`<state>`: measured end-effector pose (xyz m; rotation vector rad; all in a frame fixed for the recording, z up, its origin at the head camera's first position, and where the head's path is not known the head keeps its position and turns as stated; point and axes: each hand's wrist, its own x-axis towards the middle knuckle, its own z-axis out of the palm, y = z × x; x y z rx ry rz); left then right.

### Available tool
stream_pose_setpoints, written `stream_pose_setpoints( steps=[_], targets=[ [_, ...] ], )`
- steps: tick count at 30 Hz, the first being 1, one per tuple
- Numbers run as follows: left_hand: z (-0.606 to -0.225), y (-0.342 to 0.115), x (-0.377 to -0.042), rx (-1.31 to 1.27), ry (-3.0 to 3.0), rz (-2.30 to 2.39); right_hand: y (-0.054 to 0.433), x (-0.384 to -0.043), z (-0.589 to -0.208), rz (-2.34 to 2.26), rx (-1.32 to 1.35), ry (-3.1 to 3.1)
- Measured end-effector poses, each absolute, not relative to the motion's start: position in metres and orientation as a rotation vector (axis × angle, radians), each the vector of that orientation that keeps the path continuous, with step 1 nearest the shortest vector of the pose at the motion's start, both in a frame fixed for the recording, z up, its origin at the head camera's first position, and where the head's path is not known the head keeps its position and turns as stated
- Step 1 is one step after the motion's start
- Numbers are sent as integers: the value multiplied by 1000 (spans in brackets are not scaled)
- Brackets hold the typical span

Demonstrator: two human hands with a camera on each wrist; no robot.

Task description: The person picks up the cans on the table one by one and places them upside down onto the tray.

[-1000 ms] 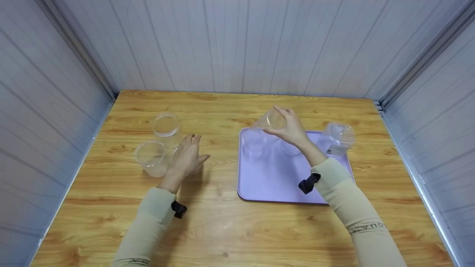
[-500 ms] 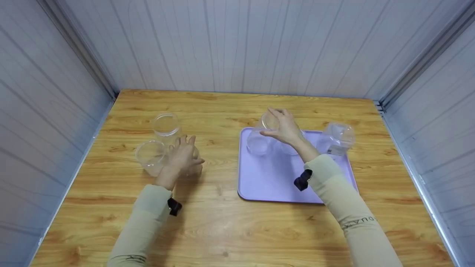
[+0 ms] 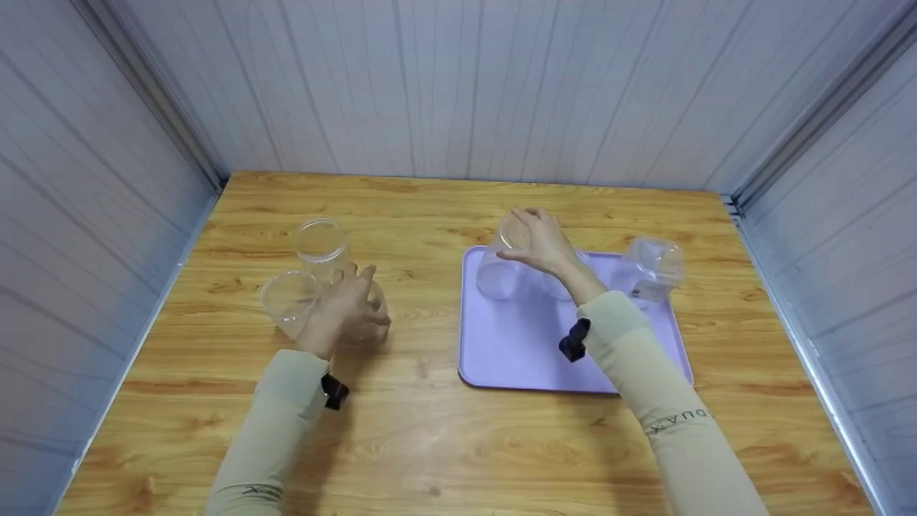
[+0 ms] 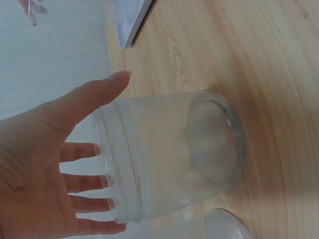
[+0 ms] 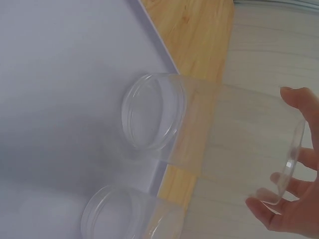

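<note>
Wood tbl [image 3: 415, 444], purple tray [image 3: 516, 351], pale walls [image 3: 458, 86]; L grip [image 3: 345, 297] round jar [image 4: 167, 149], R grip [image 3: 542, 244] round tub [image 5: 239, 134]

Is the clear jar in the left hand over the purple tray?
No, the left wrist view shows the jar over the wooden table, with bare wood between it and the purple tray.

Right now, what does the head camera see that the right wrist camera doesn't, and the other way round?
Only the head view shows the left hand, the round clear plastic jar under it and the beige fabric sleeves. Only the right wrist view plainly shows fingertips through a tall clear plastic container. Both share the right hand, that container, the flat lavender tray and brown wooden table.
</note>
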<state>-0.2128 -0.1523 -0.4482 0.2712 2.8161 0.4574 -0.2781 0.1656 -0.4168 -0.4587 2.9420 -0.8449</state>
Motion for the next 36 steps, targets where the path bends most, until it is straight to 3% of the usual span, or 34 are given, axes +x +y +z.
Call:
stream_pose_setpoints(
  steps=[36],
  targets=[
    [-438, -142, -210, 352, 2848, 458, 147, -285, -420, -668, -469, 2942]
  ],
)
